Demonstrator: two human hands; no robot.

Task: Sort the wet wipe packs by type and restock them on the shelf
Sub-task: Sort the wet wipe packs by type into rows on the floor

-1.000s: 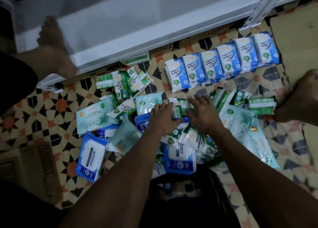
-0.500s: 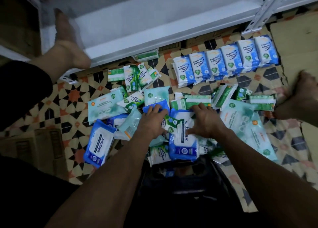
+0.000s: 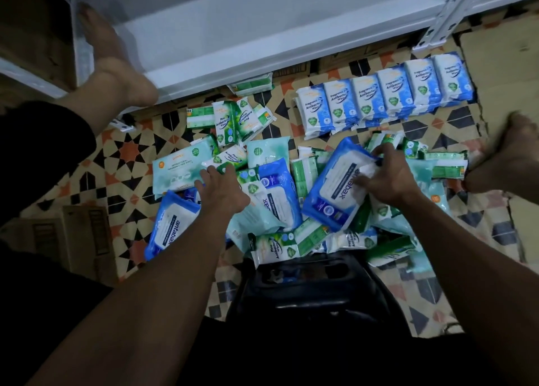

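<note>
A large blue-and-white plastic "antabax" wipe pack [image 3: 339,187] sat tilted above the jumbled heap of packs on the patterned tile floor [image 3: 128,149], gripped at its upper right edge by the right hand [image 3: 388,178], fingers curled round it. The left hand [image 3: 220,187] rested on the heap with fingers spread fairly wide, fingertips touching a small green-and-white pine wipe pack [image 3: 227,159]. Just left lay a second blue antabax pack [image 3: 172,225] and a pale teal flat pack [image 3: 180,167]. Beyond the heap, a tidy row of blue-and-white fragrance-free packs [image 3: 385,97] stood side by side near the white metal shelf [image 3: 262,36]. A black plastic basket [image 3: 309,292] sat nearest the person.
</note>
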